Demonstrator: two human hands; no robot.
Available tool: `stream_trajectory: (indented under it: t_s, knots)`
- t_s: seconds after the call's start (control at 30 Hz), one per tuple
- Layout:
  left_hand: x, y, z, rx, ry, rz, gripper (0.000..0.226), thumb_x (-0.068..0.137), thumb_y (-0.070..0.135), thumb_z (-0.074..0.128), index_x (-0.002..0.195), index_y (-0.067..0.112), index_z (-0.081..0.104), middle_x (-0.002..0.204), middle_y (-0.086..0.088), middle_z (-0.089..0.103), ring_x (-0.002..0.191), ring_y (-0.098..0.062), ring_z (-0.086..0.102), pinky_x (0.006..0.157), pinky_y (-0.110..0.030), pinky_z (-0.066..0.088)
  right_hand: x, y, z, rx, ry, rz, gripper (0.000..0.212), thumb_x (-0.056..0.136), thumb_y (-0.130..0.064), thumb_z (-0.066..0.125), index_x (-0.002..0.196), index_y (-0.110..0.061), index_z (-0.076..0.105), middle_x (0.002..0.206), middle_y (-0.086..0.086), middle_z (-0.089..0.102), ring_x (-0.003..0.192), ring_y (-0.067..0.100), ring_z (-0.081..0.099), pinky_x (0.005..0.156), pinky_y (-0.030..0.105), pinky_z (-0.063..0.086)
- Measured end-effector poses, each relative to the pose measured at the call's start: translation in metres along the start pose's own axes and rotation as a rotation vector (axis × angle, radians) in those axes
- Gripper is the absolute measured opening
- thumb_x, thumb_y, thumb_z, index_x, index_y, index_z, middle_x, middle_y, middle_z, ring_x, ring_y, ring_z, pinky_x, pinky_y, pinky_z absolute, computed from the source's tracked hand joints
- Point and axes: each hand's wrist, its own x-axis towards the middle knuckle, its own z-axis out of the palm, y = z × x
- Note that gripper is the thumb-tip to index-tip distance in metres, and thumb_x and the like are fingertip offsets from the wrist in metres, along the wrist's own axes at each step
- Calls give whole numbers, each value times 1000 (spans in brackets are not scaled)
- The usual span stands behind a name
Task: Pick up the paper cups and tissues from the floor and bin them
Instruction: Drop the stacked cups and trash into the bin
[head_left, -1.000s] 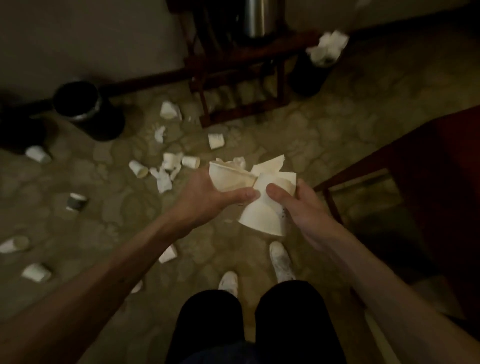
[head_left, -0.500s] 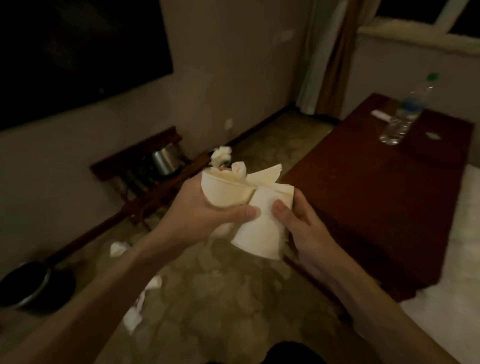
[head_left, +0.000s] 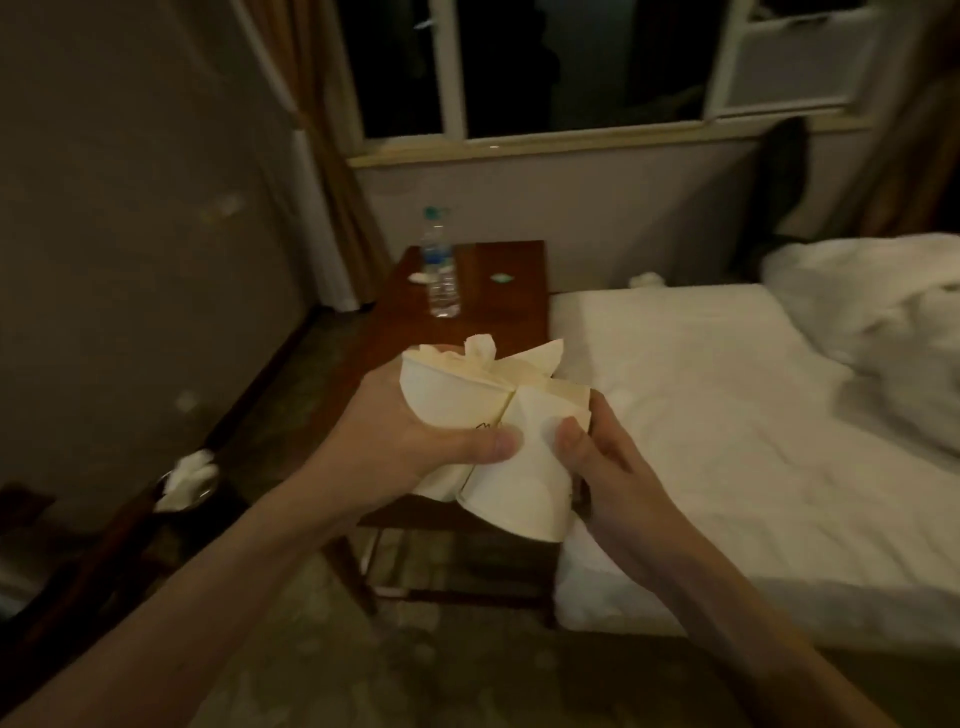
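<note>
My left hand (head_left: 415, 431) grips a white paper cup (head_left: 447, 400) with crumpled tissue (head_left: 480, 351) sticking out of its top. Beside it, my right hand (head_left: 608, 467) grips a second, crushed paper cup (head_left: 519, 493), thumb pressed on its side. The two cups touch each other at chest height in front of me. A bin (head_left: 182, 499) stuffed with white tissue (head_left: 189, 470) stands low at the left by the wall.
A dark wooden table (head_left: 498, 260) carrying a water bottle (head_left: 441, 270) stands straight ahead under the window. A bed (head_left: 727, 415) with white sheets and a rumpled duvet fills the right. A dark wooden rack (head_left: 78, 561) runs along the left wall.
The view has swung up and to the right, from the littered floor to the table, bed and window. Both hands keep hold of the same cups and tissues.
</note>
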Motion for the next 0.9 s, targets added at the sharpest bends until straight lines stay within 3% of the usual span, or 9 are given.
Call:
stream_trajectory:
  t_s: [0.1,0.2,0.3,0.4,0.47,0.57,0.73,0.9]
  knots:
    - [36,35,84,21,-149,57,74,41,53,81,108,42,49,105,24,59,95,6,60,69,-12,48,-28,-13,-84,11,138,-23,69,79,-54,64,142,-38,39,134,-11,59,120,13,61,95,41,56]
    - [64,63,175,16,-300,97,79,42,48,90,113,38,57,102,20,67,96,5,64,74,-20,55,-66,-17,-167,61,300,-40,69,82,-53,69,141,-29,44,135,-3,61,122,21,61,94,44,55]
    - [80,86,264,27,-430,116,79,41,38,96,111,32,60,98,16,69,94,3,64,73,-15,53,-108,-16,-237,123,470,-25,54,85,-40,62,136,-27,50,131,-2,65,116,19,65,89,38,57]
    - [88,97,349,24,-538,153,70,45,23,98,103,29,60,96,13,68,86,11,62,62,-6,48,-144,-5,-299,199,649,22,54,83,-44,70,132,-29,55,128,-1,66,117,22,64,95,47,54]
    - [93,102,401,24,-632,161,67,49,16,97,103,28,60,97,11,67,83,12,62,61,-8,49,-163,3,-333,236,753,14,63,76,-52,77,132,-28,57,128,1,66,119,24,63,99,51,51]
    - [105,108,473,27,-765,162,69,50,15,97,107,27,61,97,10,68,83,7,65,60,-12,51,-186,14,-377,290,935,-6,49,84,-41,70,128,-22,60,125,5,68,116,27,64,99,50,51]
    - [137,114,596,39,-941,146,67,49,20,98,104,26,61,98,9,68,90,-6,65,68,-18,52,-203,25,-456,284,1230,43,56,81,-40,65,131,-17,51,114,5,71,104,23,70,84,42,58]
    - [173,121,709,30,-1153,38,69,56,23,96,114,23,59,108,8,65,97,-10,63,74,-25,56,-203,13,-530,286,1531,177,46,88,-44,62,122,-19,42,110,2,63,93,16,69,68,29,60]
